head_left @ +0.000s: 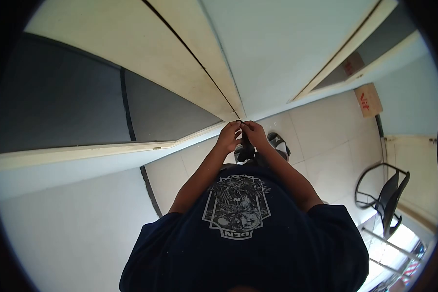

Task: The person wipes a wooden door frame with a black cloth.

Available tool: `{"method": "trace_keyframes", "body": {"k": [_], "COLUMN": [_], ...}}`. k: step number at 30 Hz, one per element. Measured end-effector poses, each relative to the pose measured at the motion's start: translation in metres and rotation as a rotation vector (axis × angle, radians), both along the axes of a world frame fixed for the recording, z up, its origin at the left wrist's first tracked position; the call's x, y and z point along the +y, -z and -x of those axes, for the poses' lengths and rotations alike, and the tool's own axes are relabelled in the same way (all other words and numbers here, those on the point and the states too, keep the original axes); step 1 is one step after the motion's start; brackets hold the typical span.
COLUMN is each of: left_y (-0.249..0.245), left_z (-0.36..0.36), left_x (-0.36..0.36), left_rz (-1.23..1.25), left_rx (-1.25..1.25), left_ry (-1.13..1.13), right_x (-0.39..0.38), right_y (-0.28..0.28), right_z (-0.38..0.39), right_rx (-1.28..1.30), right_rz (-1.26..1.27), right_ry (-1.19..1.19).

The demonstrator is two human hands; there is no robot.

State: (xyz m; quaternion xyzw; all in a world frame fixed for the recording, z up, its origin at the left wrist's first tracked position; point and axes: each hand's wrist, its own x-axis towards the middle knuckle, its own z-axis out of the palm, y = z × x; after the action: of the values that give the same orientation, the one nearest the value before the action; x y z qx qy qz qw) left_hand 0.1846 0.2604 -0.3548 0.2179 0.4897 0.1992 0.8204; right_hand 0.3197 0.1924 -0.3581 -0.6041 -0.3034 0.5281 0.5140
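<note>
Black bit [240, 122] mid-frame, left hand [228, 137] and right hand [254, 134] both pinching it. Fingertip grip only, so I'd say it could drop.

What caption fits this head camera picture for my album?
Looking down: left hand and right hand pinch a small dark thing above shoes on a tiled floor.

We see the left hand [228, 137] and right hand [254, 134] meeting at the fingertips in front of a dark printed T-shirt [238, 228]. Both pinch a small dark item [239, 122], too small to identify. Under the hands we see shoes [277, 142] on pale floor tiles [321, 136], with a black chair [387, 197] well apart at right and a cardboard box [368, 100] by the wall.
</note>
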Motion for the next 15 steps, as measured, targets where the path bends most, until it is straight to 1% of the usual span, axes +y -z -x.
{"method": "trace_keyframes", "body": {"k": [1,2,3,4,5,6,7,8,9,10,11,13,15], "left_y": [-0.005,-0.019,-0.034,-0.049,-0.046,-0.045,-0.041,-0.034,-0.032,-0.031,-0.031,-0.032,-0.028], "left_z": [0.003,0.005,0.006,0.01,0.019,0.029,0.039,0.051,0.061,0.07,0.079,0.098,0.114], "left_x": [0.001,0.002,0.003,0.004,0.006,0.008,0.009,0.01,0.009,0.008,0.007,0.004,0.004], "left_rz": [0.004,-0.026,-0.058,-0.093,-0.092,-0.095,-0.097,-0.044,-0.044,-0.01,0.024,0.057,0.087], "left_rx": [0.008,0.118,0.226,0.283,0.289,0.269,0.248,0.217,0.222,0.244,0.269,0.298,0.33], "left_ry": [0.031,0.084,0.132,0.186,0.206,0.227,0.247,0.234,0.25,0.239,0.229,0.232,0.241], "right_x": [0.003,0.006,0.014,0.022,0.031,0.042,0.057,0.072,0.084,0.093,0.099,0.108,0.117], "right_y": [0.003,0.011,0.019,0.032,0.035,0.039,0.051,0.073,0.087,0.091,0.1,0.121,0.138], "right_z": [0.004,0.009,0.01,0.012,0.011,0.013,0.015,0.018,0.019,0.02,0.021,0.029,0.037], "right_rx": [0.057,0.066,0.074,0.049,0.024,0.128,0.135,0.176,0.217,0.235,0.247,0.426,0.416], "right_rz": [0.009,0.088,0.089,0.17,0.25,0.29,0.292,0.333,0.372,0.426,0.428,0.437,0.414], "right_ry": [0.079,0.167,0.19,0.29,0.389,0.495,0.51,0.582,0.653,0.702,0.715,0.939,0.977]}}
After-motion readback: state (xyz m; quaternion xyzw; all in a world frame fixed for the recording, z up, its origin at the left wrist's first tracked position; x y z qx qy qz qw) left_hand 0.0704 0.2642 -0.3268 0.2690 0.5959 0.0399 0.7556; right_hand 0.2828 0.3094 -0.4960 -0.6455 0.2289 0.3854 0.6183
